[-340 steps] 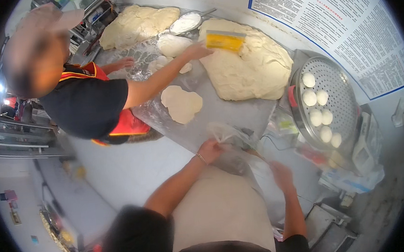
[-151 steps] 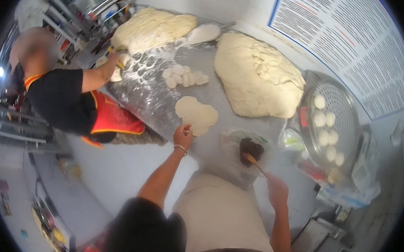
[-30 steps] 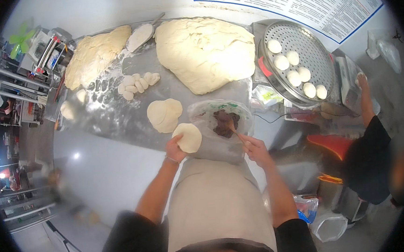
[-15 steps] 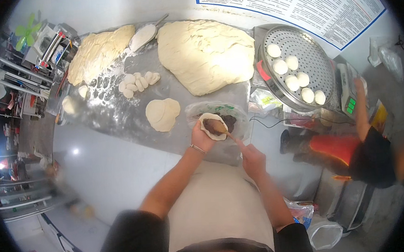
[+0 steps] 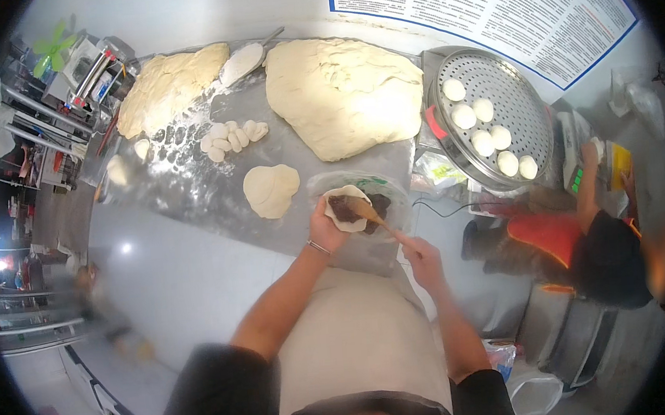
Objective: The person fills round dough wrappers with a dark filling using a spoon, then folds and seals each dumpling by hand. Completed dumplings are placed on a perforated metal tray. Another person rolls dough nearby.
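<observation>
My left hand cups a round dough wrapper with dark brown filling on it. My right hand is closed round the handle of a wooden spoon, whose bowl lies on the filling in the wrapper. Just behind the wrapper is a clear plastic bag holding more dark filling. To the left, flat dough wrappers lie overlapped on the table. Beyond them sits a cluster of small dough pieces.
A large dough slab and a smaller one lie along the back, a flour scoop between them. At right, a perforated steamer tray carries several white buns. A co-worker's arm reaches past a scale.
The spoon bowl has shifted slightly over the wrapper, and my right hand has moved a little right and down. The co-worker's hand at the right has moved, and a yellow packet shows more there.
</observation>
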The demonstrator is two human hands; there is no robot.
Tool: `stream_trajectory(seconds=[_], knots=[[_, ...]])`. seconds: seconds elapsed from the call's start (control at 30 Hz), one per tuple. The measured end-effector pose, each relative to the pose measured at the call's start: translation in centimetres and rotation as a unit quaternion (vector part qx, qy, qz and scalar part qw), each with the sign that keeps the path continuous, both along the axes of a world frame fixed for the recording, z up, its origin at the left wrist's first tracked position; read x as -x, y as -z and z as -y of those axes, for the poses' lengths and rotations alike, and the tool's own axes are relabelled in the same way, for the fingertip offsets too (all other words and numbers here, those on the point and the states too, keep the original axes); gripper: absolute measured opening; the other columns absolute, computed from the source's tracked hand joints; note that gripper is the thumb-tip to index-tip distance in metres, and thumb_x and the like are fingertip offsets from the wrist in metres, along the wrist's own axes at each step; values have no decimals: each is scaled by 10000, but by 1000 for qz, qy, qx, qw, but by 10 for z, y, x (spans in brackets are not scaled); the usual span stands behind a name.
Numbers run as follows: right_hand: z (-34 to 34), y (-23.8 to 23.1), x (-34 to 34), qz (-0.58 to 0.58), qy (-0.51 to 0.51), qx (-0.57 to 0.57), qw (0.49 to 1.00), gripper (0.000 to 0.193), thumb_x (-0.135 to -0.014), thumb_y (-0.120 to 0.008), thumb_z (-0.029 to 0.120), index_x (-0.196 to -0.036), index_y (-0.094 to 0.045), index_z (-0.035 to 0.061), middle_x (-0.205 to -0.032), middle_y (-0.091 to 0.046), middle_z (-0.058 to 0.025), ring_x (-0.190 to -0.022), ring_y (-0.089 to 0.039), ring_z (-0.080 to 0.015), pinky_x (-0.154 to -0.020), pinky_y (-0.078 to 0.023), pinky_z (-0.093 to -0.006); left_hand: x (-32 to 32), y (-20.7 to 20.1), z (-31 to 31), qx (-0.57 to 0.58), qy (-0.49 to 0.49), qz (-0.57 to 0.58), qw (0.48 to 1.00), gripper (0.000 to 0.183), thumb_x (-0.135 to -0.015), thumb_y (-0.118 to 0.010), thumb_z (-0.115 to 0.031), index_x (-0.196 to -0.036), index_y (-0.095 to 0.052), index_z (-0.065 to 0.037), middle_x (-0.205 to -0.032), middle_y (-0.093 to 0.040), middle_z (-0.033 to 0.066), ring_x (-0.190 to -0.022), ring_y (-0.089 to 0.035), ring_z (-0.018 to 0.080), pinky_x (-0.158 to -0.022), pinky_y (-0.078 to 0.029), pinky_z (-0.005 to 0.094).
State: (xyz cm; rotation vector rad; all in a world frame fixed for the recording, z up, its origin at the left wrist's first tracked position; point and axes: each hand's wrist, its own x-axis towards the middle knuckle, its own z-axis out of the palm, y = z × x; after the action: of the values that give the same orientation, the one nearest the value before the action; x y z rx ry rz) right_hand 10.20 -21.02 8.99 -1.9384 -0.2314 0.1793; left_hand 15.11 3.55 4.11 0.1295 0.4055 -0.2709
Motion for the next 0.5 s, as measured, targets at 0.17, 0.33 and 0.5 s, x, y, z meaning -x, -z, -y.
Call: stream_trajectory(seconds=[0.17, 0.33, 0.5], knots=[[4, -14, -8, 19, 2, -2, 1000, 337, -863, -547, 17, -1176, -646, 92, -709, -540, -49, -643, -499, -122, -597, -404, -258, 1, 3, -10, 28, -17, 16, 999, 517, -995, -245, -421, -1307, -443, -60, -1342, -473, 143, -1247, -441, 340, -1066, -319, 542], [6, -33, -13, 107, -7, 135, 985, 366, -839, -558, -4, -1172, -649, 118, -663, -490, -71, -600, -496, -179, -559, -397, -292, 1, 9, -13, 19, -57, -2, 998, 520, -998, -236, -429, -1302, -446, -65, -1321, -490, 141, -1243, -443, 339, -1068, -311, 550], [-3, -41, -13, 171, -17, 200, 965, 399, -804, -576, 9, -1153, -656, 185, -677, -512, -57, -624, -543, -220, -533, -431, -332, -2, 19, -15, 4, -85, -14, 996, 504, -999, -244, -423, -1286, -461, -70, -1311, -497, 132, -1229, -456, 327, -1062, -324, 526]])
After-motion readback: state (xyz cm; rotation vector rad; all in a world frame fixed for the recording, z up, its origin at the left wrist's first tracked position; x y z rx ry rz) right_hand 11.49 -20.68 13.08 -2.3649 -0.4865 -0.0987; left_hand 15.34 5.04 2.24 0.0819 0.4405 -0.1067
